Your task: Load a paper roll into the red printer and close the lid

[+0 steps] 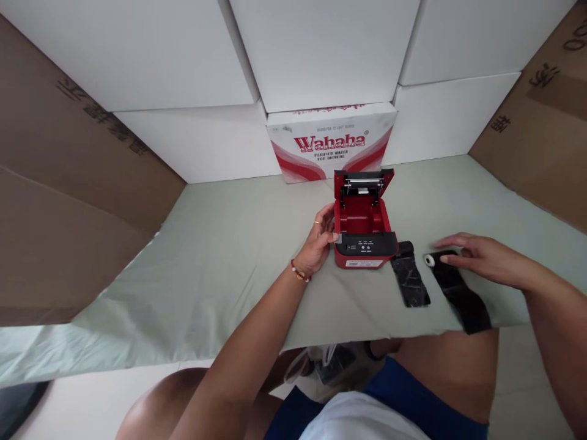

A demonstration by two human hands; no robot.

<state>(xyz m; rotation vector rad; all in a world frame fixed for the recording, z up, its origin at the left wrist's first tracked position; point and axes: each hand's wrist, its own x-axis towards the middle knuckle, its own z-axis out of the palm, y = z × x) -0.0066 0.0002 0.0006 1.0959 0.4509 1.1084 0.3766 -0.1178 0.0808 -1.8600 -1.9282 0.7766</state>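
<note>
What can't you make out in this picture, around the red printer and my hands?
All in the head view:
1. Red printer: the wording on its white label is too small to read.
2. Left hand: fingertips are hidden by the printer's side.
3. Black roll with a white core: its other end is covered by the right hand; whether it's gripped is unclear.
4. Dark object at lower left: cut off by the left edge.

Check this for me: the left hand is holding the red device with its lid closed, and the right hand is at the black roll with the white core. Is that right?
Not quite: the lid of the red device is open, standing up at the back, as the head view shows. The left hand does hold the device, and the right hand is at the black roll with the white core.
</note>
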